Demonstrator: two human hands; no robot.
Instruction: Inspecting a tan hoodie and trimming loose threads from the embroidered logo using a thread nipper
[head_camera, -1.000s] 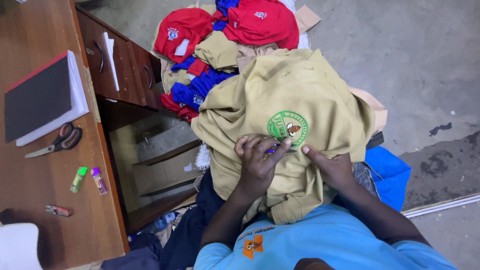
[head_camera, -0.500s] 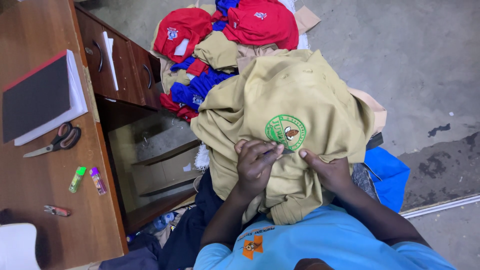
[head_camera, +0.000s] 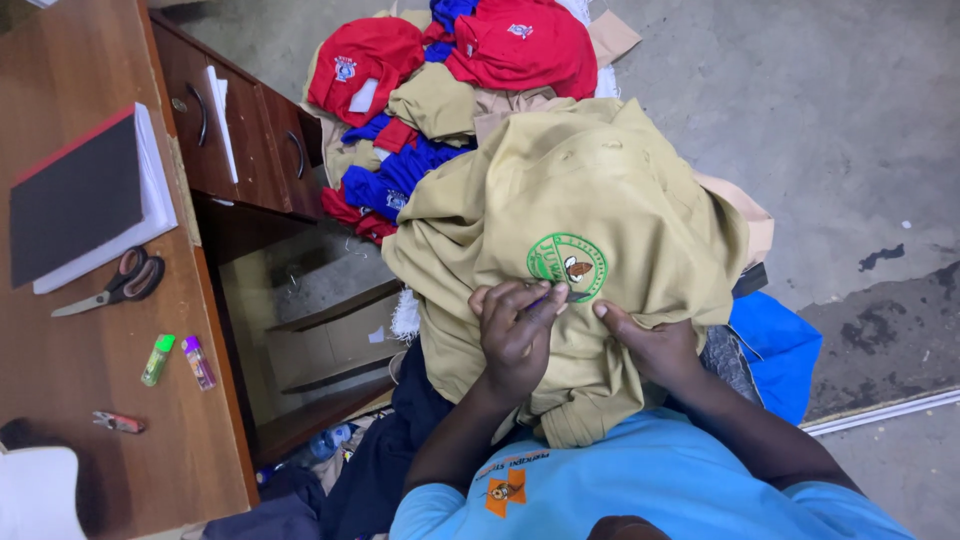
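Left hand (head_camera: 515, 330) rests on the khaki shirt (head_camera: 590, 210), fingers curled inward, with the fingertips pinched at the lower left edge of the round green badge (head_camera: 568, 266). A thin dark object shows between those fingertips; what it is cannot be told. Right hand (head_camera: 655, 345) lies just beside the left, on the same shirt, fingers bent and pressing the cloth below the badge; the thumb points toward the badge. Whether this hand grips a fold or only holds the cloth flat cannot be told.

The shirt lies bunched over the person's lap, directly in front of the light blue top (head_camera: 650, 490) the person wears. The cloth is tan, creased and folded over itself at the lower edge. The badge is a green ring with pale lettering around a light centre, which carries a small brown and orange figure. The badge faces up, near the middle of the shirt.

Beyond the shirt, on the floor, lies a heap of garments: red shirts (head_camera: 520, 45), blue pieces (head_camera: 395, 175) and more khaki ones (head_camera: 440, 100). A blue cloth (head_camera: 775, 345) lies to the right of the lap.

To the left stands a wooden bench (head_camera: 60, 420) with drawers (head_camera: 215, 125). On its top lie a dark book (head_camera: 75, 195), scissors (head_camera: 115, 283), a green lighter (head_camera: 157, 359), a purple lighter (head_camera: 197, 362) and a small red object (head_camera: 118, 423).
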